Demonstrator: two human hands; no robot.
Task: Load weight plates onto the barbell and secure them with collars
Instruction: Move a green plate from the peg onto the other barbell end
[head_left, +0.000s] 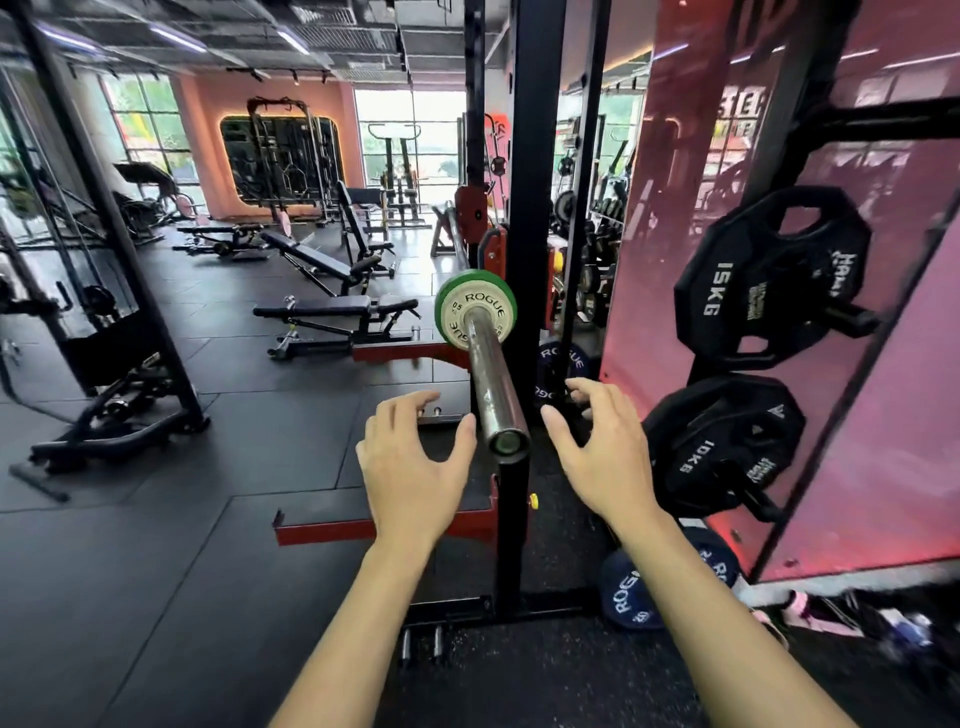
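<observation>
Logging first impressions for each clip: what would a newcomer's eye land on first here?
The chrome barbell sleeve runs from mid-frame toward the camera, with a small green-rimmed Rogue plate slid far up it. The left hand and right hand hover open on either side of its end, holding nothing. On the right, black 15KG and 10KG plates hang on pegs.

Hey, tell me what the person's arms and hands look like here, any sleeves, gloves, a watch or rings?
Both forearms are bare right down to the bottom edge of the picture, with no sleeve in sight. The left hand and the right hand wear no gloves. No watch, band or wrap shows at either wrist, and no ring is visible on the fingers.
</observation>
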